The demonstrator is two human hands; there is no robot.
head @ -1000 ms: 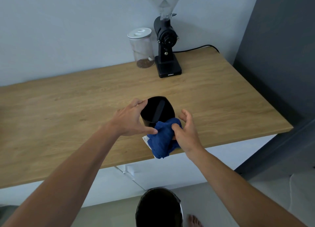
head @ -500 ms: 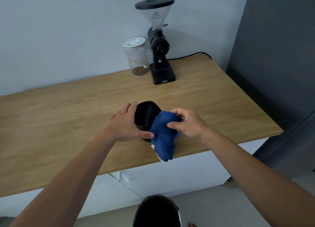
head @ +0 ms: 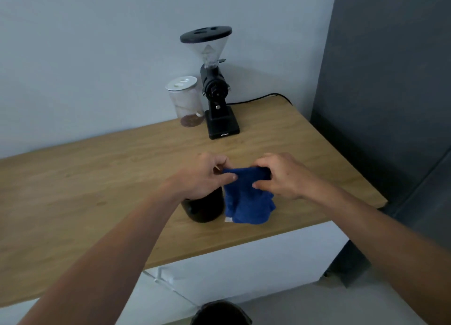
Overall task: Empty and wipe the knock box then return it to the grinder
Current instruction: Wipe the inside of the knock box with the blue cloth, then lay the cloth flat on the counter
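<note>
The black knock box stands near the front edge of the wooden counter, its top hidden under my left hand. A blue cloth hangs just right of the box, lifted above the counter. My left hand pinches the cloth's upper left corner and my right hand pinches its upper right corner. The black coffee grinder with a clear hopper stands at the back of the counter against the wall.
A clear jar with a white lid stands left of the grinder. A black cable runs from behind the grinder. A dark grey panel borders the counter's right side. A dark bin sits on the floor below.
My left hand left the knock box rim and took the cloth's corner. Both hands rose and spread the cloth out beside the box.
</note>
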